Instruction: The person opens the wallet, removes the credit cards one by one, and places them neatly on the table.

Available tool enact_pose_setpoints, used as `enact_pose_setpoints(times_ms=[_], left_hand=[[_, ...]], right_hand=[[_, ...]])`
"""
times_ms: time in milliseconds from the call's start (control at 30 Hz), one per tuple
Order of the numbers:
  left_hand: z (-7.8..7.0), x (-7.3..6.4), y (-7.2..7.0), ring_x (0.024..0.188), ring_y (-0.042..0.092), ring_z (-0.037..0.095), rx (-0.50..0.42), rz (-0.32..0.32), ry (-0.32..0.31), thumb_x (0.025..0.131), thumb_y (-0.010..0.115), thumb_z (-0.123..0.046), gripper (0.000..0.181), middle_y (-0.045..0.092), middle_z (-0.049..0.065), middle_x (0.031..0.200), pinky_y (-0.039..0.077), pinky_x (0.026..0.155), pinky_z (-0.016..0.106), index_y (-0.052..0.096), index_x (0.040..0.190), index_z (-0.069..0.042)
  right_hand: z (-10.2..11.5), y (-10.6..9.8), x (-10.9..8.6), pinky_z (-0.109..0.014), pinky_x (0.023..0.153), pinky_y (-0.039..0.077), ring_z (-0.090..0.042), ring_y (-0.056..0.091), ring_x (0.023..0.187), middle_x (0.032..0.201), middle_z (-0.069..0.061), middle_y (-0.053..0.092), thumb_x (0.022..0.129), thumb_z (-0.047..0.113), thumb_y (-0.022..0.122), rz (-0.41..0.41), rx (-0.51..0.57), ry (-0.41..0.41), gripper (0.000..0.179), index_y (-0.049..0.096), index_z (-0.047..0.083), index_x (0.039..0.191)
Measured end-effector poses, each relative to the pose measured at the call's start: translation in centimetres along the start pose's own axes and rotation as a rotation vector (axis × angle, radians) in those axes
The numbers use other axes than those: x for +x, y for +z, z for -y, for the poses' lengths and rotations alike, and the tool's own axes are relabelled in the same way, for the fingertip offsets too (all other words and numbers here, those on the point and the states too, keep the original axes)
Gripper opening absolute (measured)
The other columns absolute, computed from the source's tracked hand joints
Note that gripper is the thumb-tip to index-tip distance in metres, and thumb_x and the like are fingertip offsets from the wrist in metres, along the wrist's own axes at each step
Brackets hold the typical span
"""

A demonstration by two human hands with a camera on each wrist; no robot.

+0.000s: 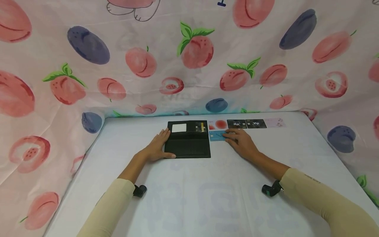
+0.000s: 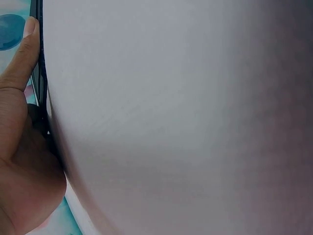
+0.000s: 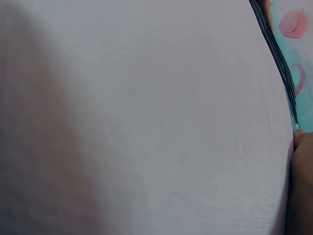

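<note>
A black bifold wallet (image 1: pixel 187 146) lies spread open on the white table, with a white card (image 1: pixel 179 128) and a dark card with a yellow strip (image 1: pixel 200 127) in its upper half. My left hand (image 1: pixel 156 146) rests on the wallet's left side, thumb along the lower edge and fingers at the upper left. A blue card (image 1: pixel 216 136) lies flat beside the wallet's right edge. My right hand (image 1: pixel 242 143) touches this card's right end with its fingertips, which hide that end. In the wrist views only edges of the hands and wallet show.
Above the blue card runs a row of cards: one with a red peach print (image 1: pixel 220 124), two black "Vip" cards (image 1: pixel 256 123) and a pale pink card (image 1: pixel 274 122). A fruit-print cloth (image 1: pixel 165 42) hangs behind the table and at its sides.
</note>
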State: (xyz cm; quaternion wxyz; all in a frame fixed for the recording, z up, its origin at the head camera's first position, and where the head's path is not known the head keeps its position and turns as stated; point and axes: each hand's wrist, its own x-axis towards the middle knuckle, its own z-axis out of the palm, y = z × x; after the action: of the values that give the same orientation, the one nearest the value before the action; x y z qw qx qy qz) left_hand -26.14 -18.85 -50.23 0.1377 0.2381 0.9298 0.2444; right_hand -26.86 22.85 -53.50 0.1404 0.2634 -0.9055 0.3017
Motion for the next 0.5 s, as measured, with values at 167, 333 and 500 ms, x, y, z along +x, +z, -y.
enact_pose_setpoints(times_ms=[167, 333, 500], left_hand=[[0.03, -0.01, 0.1, 0.161, -0.005, 0.036, -0.003, 0.003, -0.003, 0.09, 0.084, -0.045, 0.118, -0.001, 0.018, 0.175, 0.0, 0.128, 0.053, 0.008, 0.166, 0.003], [-0.15, -0.06, 0.0, 0.161, -0.004, 0.036, 0.001, 0.0, -0.004, 0.09, 0.084, -0.045, 0.118, 0.0, 0.019, 0.175, 0.0, 0.128, 0.053, 0.008, 0.166, 0.003], [-0.22, -0.04, -0.08, 0.161, -0.005, 0.036, 0.005, 0.002, -0.006, 0.09, 0.084, -0.044, 0.118, 0.0, 0.019, 0.175, 0.0, 0.128, 0.053, 0.008, 0.166, 0.003]], right_hand=[[-0.02, 0.1, -0.06, -0.043, 0.076, 0.049, -0.033, 0.062, 0.109, 0.138, -0.015, 0.067, 0.1, 0.015, 0.075, -0.003, -0.034, 0.015, 0.03, 0.077, 0.008, 0.129], [-0.13, 0.15, 0.04, -0.042, 0.077, 0.05, -0.033, 0.063, 0.109, 0.139, -0.013, 0.068, 0.1, 0.016, 0.075, -0.008, -0.051, 0.02, 0.03, 0.076, 0.009, 0.13], [-0.24, 0.17, 0.04, -0.041, 0.075, 0.05, -0.032, 0.063, 0.109, 0.14, -0.012, 0.067, 0.1, 0.016, 0.075, -0.016, -0.064, 0.024, 0.031, 0.076, 0.009, 0.13]])
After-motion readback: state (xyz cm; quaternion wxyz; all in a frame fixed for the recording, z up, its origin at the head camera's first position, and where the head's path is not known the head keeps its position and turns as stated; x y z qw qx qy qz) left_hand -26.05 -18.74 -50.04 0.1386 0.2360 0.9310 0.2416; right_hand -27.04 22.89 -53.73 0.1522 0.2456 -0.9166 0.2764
